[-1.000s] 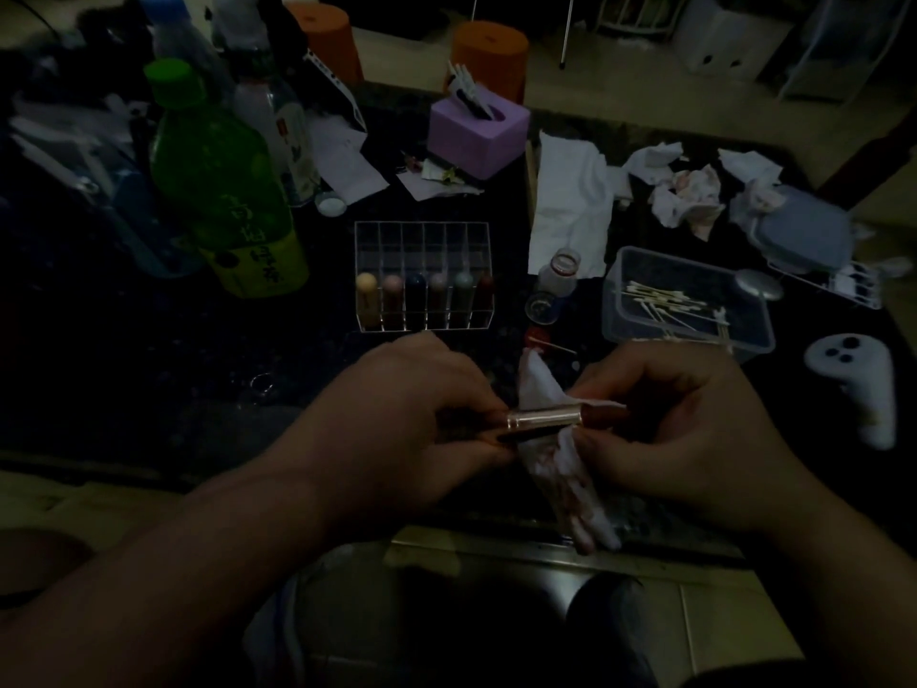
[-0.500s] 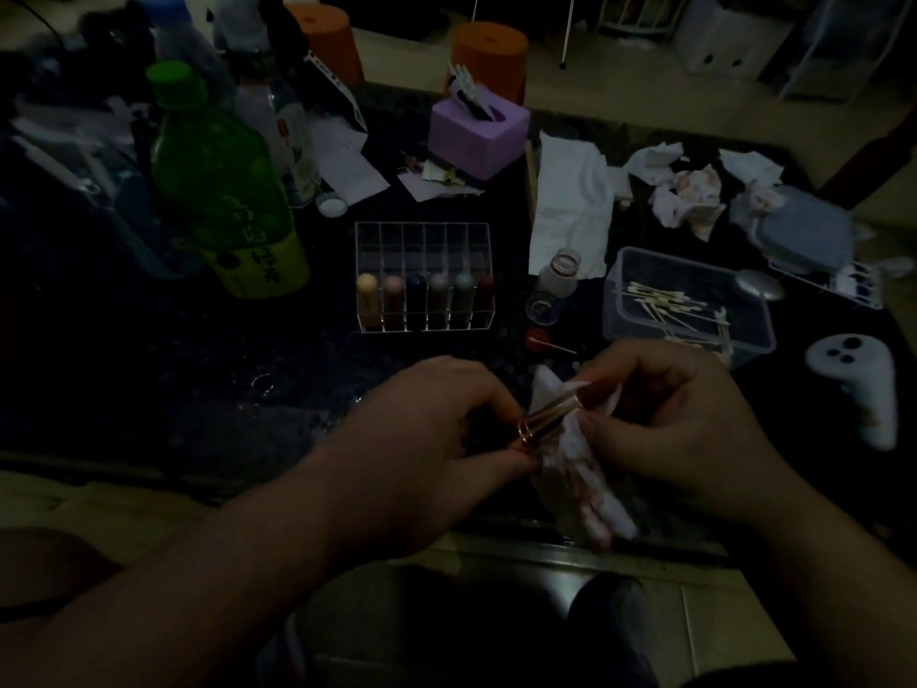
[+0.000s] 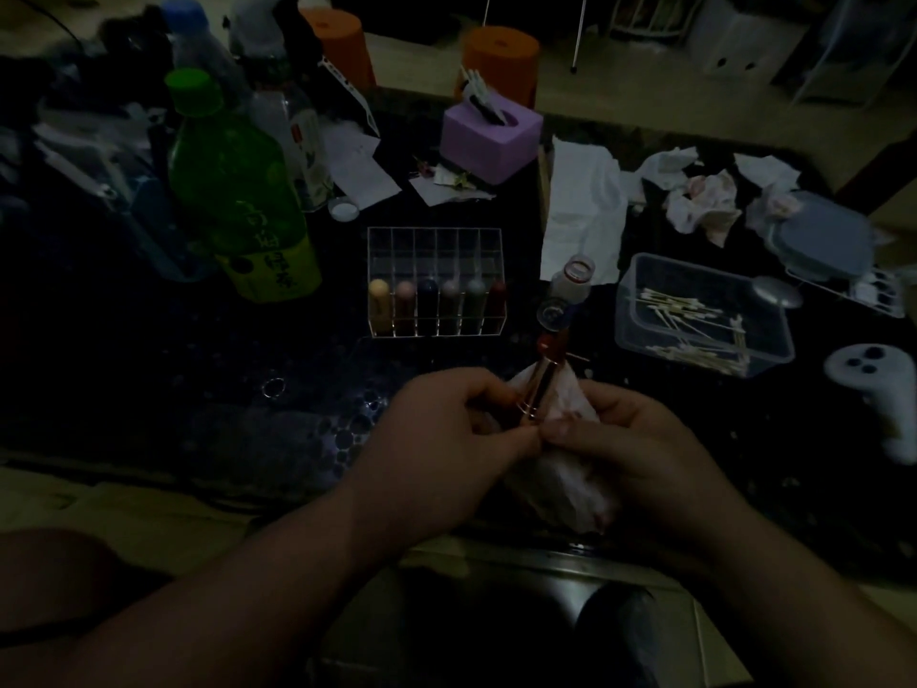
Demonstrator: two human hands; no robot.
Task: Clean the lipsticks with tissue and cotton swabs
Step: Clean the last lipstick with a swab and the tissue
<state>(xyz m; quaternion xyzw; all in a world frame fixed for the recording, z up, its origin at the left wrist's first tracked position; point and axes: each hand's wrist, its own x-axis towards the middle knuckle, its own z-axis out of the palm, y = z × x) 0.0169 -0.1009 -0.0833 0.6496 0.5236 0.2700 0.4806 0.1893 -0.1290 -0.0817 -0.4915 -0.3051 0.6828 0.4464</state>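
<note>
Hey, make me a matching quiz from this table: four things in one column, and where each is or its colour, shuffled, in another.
Things: 1 uncapped lipstick; 2 tissue; 3 swabs; 4 bottle.
Matches: A green; B in the tub; C gripped by the left hand; D bunched in the right hand.
Pairs: 1-C, 2-D, 3-B, 4-A.

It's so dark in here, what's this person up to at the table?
Someone is cleaning a lipstick. The left hand grips its metallic tube while the right hand holds a stained tissue against it. Six other lipsticks stand in the clear organizer behind, and cotton swabs lie in a plastic box.
</note>
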